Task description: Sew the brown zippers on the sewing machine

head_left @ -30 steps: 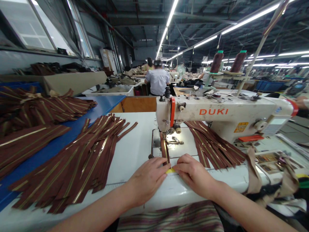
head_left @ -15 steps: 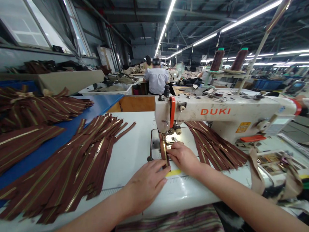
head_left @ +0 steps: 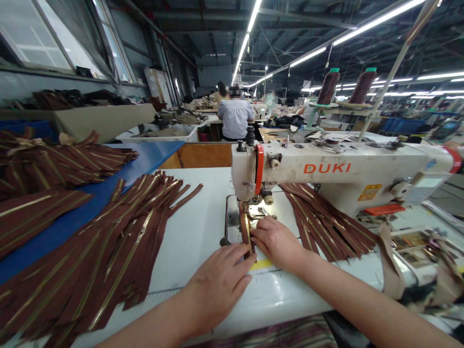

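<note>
A brown zipper strip (head_left: 246, 232) with gold teeth lies lengthwise under the needle area of the white sewing machine (head_left: 290, 166). My left hand (head_left: 221, 275) rests on the strip's near end, its fingers extended and slightly spread. On the strip's right edge, close to the presser foot, my right hand (head_left: 277, 241) has its fingers curled together and pressed on the tape. Its fingertips partly cover the edge. A large pile of brown zippers (head_left: 126, 232) spreads left of my left hand. More zippers (head_left: 322, 217) lie under the machine arm.
Further zipper bundles (head_left: 61, 164) lie on a blue surface (head_left: 145, 157) at left. An open parts tray (head_left: 416, 246) stands at right beside a hanging beige strip (head_left: 391, 266). A person (head_left: 235, 118) sits ahead, back turned.
The view has shifted slightly, so the machine and right-hand pile appear a little further right. Both hands stay on the strip in nearly the same pose.
</note>
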Motion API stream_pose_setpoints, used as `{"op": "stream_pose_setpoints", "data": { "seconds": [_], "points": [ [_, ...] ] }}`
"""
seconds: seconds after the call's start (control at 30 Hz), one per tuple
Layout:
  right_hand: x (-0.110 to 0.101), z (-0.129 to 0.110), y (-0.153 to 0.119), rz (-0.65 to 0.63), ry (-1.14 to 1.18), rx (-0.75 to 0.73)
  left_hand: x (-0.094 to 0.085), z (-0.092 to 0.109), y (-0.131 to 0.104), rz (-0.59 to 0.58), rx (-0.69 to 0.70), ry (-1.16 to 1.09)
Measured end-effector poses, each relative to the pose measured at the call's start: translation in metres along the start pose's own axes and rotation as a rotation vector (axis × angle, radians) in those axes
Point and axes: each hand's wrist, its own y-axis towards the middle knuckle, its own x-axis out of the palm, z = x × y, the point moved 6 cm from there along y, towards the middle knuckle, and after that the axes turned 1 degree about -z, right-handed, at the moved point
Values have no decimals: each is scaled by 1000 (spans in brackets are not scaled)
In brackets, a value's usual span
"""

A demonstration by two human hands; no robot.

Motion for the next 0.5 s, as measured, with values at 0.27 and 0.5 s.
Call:
{"op": "stream_pose_setpoints", "data": {
  "seconds": [0.27,0.5],
  "points": [
    [1,2,1,15,2,1,-1,-2,0,1,-2,18],
    [5,6,8,-31,-61,39,-4,-8,9,0,-29,18]
  ]
}}
